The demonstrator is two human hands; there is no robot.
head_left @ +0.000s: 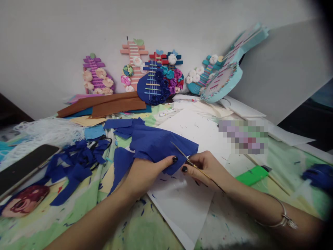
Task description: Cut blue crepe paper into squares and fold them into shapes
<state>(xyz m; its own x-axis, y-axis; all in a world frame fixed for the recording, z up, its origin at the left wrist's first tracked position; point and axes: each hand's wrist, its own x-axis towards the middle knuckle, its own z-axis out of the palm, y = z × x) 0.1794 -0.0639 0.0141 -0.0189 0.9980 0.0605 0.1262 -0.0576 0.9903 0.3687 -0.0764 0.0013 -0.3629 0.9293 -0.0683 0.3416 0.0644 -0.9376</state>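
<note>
My left hand [151, 172] grips a sheet of dark blue crepe paper [158, 140] by its near edge, thumb on top and fingers hidden beneath. In my right hand [205, 168] is a thin pointed stick [179, 150], gold and dark, perhaps a fine paintbrush. The stick slants from upper left to lower right, its tip over the blue paper. The right fingers are closed around its middle, close to the paper's right corner. Under both hands lies a white paper sheet [187, 208], sprinkled with small blue scraps.
Blue paper strips [70, 159], a phone [26, 166] and white string [52, 133] lie at left. To the right are a green cutter [252, 176] and a blurred blue object [318, 176]. Decorated guitar shapes [153, 85] lean against the wall behind brown paper [117, 106].
</note>
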